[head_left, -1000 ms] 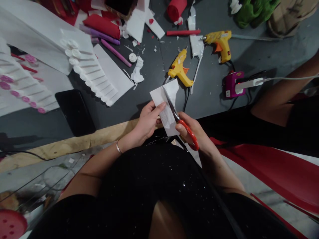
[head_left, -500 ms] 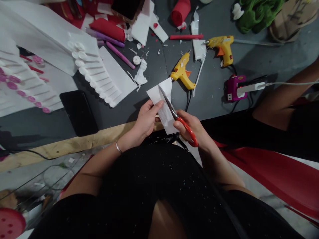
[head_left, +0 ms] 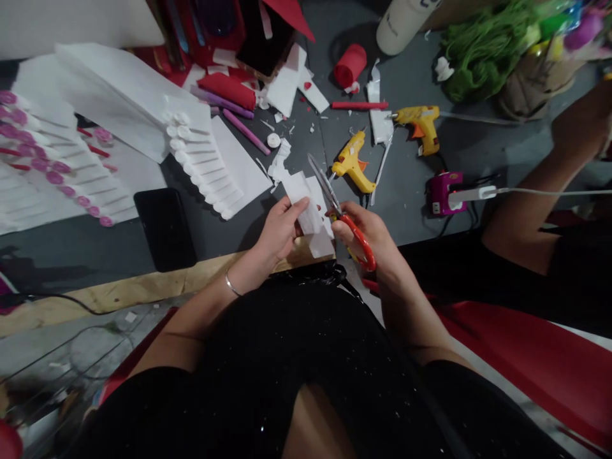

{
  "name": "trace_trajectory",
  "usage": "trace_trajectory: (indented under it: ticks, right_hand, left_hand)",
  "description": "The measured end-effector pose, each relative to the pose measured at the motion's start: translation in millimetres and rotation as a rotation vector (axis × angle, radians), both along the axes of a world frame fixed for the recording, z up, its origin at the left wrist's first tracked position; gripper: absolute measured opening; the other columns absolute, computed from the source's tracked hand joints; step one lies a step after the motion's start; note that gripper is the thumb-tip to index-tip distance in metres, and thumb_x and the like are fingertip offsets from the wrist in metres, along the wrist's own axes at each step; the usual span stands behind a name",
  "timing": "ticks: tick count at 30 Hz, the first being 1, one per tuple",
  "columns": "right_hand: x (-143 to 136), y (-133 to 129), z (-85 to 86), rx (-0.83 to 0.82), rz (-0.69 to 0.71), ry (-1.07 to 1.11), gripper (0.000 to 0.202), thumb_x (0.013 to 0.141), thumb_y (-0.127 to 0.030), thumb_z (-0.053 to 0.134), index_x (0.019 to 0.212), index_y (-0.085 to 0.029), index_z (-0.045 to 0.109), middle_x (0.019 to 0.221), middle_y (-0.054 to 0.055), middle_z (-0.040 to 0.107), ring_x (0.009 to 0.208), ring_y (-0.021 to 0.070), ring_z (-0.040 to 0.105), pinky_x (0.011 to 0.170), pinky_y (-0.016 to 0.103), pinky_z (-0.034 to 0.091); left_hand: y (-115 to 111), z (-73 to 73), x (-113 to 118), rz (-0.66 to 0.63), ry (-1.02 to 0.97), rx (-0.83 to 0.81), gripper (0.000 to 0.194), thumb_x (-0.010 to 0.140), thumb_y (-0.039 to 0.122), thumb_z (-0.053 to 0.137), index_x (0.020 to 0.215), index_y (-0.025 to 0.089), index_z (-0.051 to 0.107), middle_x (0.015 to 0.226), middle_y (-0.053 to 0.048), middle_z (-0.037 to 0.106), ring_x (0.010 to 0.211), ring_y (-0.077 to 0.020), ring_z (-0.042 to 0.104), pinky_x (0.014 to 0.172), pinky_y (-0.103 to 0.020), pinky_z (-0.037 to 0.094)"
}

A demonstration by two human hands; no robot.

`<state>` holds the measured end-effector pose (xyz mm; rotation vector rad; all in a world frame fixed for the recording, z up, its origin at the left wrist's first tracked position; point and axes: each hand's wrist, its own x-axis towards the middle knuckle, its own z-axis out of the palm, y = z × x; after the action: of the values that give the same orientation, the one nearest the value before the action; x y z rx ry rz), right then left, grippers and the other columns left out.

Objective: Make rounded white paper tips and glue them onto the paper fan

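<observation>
My left hand [head_left: 282, 228] pinches white paper [head_left: 303, 197] between thumb and fingers, near the table's front edge. The paper hangs in overlapping pieces, and one part reaches down below my fingers. My right hand [head_left: 366, 233] is closed around the red handles of scissors [head_left: 359, 243]. Their metal blades point up and to the left, just right of the paper; whether they touch it is hard to tell. Beyond the blades lies a yellow glue gun [head_left: 352, 164], and behind my left hand are torn white scraps [head_left: 280, 159].
Rows of white rolled flowers [head_left: 203, 169] and a black phone [head_left: 165, 228] lie to the left. A second glue gun [head_left: 421, 127], a purple power adapter [head_left: 445, 193] and a white bottle [head_left: 401, 25] stand toward the right. Another person's arm [head_left: 535, 191] is at far right.
The scissors have come away from the middle of the paper to its right side. The paper now shows as separate overlapping pieces. The view has shifted, bringing the bottle further into sight.
</observation>
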<state>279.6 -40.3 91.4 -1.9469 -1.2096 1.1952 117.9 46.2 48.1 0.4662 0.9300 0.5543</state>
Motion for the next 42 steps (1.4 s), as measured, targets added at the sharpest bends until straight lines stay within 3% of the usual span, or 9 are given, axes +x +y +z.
trace_trajectory:
  ticks: [5,11,15,20,29,33,36,39,42]
  right_hand:
    - [37.6,34.1,3.2,0.186,-0.041,-0.298,0.062,0.078,-0.077,0.074,0.113,-0.026,0.067,0.077,0.0,0.062,0.069,0.0185,0.054,0.067,0.034,0.043]
    - [99.6,58.4,-13.2,0.194,-0.127,-0.537,0.059,0.082,-0.058,0.078,0.127,-0.023,0.067,0.094,0.008,0.069,0.08,0.0241,0.063,0.08,0.043,0.051]
    - [130.4,45.7,-34.1,0.278,0.001,-0.608,0.053,0.082,-0.051,0.076,0.126,-0.022,0.069,0.101,0.012,0.072,0.087,0.0291,0.065,0.088,0.05,0.054]
    - [153.2,7.9,-51.4,0.221,-0.003,-0.578,0.052,0.078,-0.04,0.071,0.127,-0.023,0.069,0.103,0.012,0.075,0.09,0.0318,0.07,0.09,0.051,0.058]
    - [166.8,-22.0,-86.5,0.226,0.042,-0.726,0.052,0.08,-0.038,0.064,0.128,-0.02,0.071,0.108,0.016,0.077,0.103,0.0366,0.07,0.099,0.056,0.055]
    - [157.8,-28.2,-79.3,0.237,0.053,-0.912,0.05,0.086,-0.037,0.06,0.131,-0.019,0.073,0.114,0.02,0.076,0.107,0.0414,0.07,0.097,0.061,0.054]
    - [125.4,-26.5,-62.8,0.385,0.012,-0.896,0.046,0.094,-0.045,0.056,0.127,-0.019,0.074,0.123,0.023,0.075,0.116,0.0432,0.069,0.1,0.063,0.053]
    - [65.3,-12.3,-51.1,0.58,0.157,-0.548,0.055,0.095,-0.054,0.062,0.142,-0.025,0.065,0.138,0.017,0.072,0.128,0.0357,0.067,0.105,0.055,0.055]
    - [0.8,8.6,-52.7,0.592,0.406,-0.237,0.066,0.09,-0.058,0.07,0.146,-0.024,0.061,0.149,0.015,0.067,0.135,0.0327,0.064,0.11,0.049,0.053]
  left_hand:
    - [31.7,-3.1,-21.1,0.026,0.029,0.045,0.026,0.083,0.035,0.08,0.096,0.019,0.064,0.083,-0.006,0.079,0.073,-0.0192,0.076,0.06,-0.026,0.059]
    - [43.9,4.6,-42.2,0.112,0.054,0.141,0.024,0.081,0.032,0.082,0.093,0.019,0.065,0.082,-0.005,0.08,0.074,-0.0191,0.077,0.064,-0.027,0.061]
    - [41.0,4.6,-50.2,0.155,0.041,0.166,0.027,0.079,0.034,0.085,0.093,0.02,0.067,0.086,-0.004,0.08,0.078,-0.018,0.076,0.061,-0.026,0.059]
    - [34.2,0.5,-57.5,0.264,0.0,0.142,0.031,0.071,0.029,0.091,0.089,0.018,0.068,0.085,0.001,0.077,0.073,-0.0122,0.07,0.062,-0.022,0.054]
    - [12.4,0.2,-70.9,0.309,-0.016,0.204,0.034,0.062,0.024,0.096,0.085,0.015,0.073,0.083,-0.001,0.077,0.072,-0.0129,0.07,0.063,-0.025,0.059]
    - [1.3,-6.0,-83.1,0.322,0.023,0.233,0.036,0.058,0.024,0.097,0.085,0.015,0.074,0.085,-0.003,0.078,0.073,-0.0139,0.07,0.062,-0.025,0.06]
    - [-6.8,-9.9,-85.7,0.317,0.023,0.236,0.039,0.055,0.027,0.099,0.084,0.015,0.075,0.084,-0.003,0.078,0.072,-0.0143,0.071,0.061,-0.024,0.06]
    - [-14.7,-11.5,-79.1,0.267,-0.013,0.253,0.042,0.054,0.031,0.1,0.084,0.015,0.075,0.083,-0.003,0.079,0.072,-0.0145,0.072,0.061,-0.025,0.06]
    - [-20.2,-15.3,-72.0,0.207,-0.052,0.311,0.047,0.054,0.037,0.1,0.088,0.015,0.076,0.088,-0.005,0.081,0.076,-0.0166,0.073,0.067,-0.028,0.06]
